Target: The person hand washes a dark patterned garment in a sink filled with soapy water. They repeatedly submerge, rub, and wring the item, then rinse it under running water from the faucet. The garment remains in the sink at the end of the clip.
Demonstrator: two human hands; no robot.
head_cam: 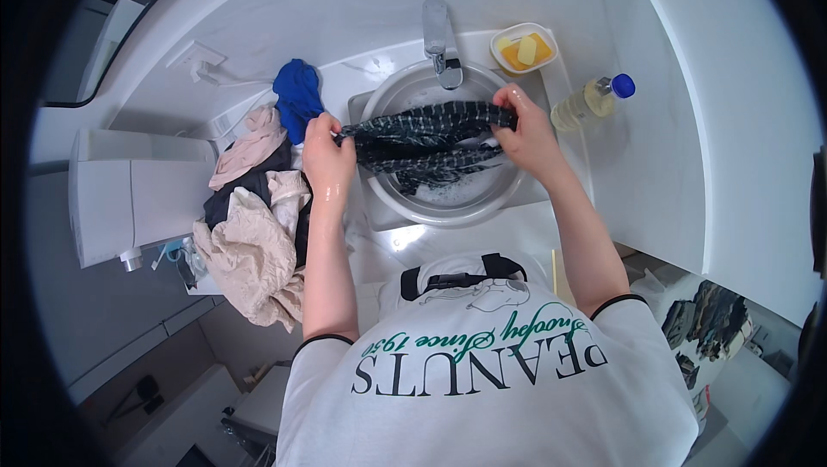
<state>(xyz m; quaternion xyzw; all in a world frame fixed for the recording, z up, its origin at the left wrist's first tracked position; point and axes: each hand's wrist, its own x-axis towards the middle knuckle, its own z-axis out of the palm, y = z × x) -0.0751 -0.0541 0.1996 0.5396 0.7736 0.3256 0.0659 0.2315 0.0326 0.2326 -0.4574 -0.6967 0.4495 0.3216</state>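
A wet black checked cloth garment (pixel 426 137) is stretched between my two hands over a round grey-white basin (pixel 446 214) with sudsy water. My left hand (pixel 328 153) pinches its left end near the basin's left rim. At the right rim, my right hand (pixel 526 134) grips the other end between thumb and fingers. Part of the garment hangs down into the suds. Behind it stands a chrome faucet (pixel 442 44), its spout over the basin's far edge. Water drops show on both hands.
Left of the basin lie a blue cloth (pixel 298 98), a pink cloth (pixel 249 150) and a cream garment (pixel 252 254), beside a white appliance (pixel 142 189). At the right are a soap dish (pixel 496 53) holding yellow soap and a blue-capped bottle (pixel 585 105); walls rise behind and right.
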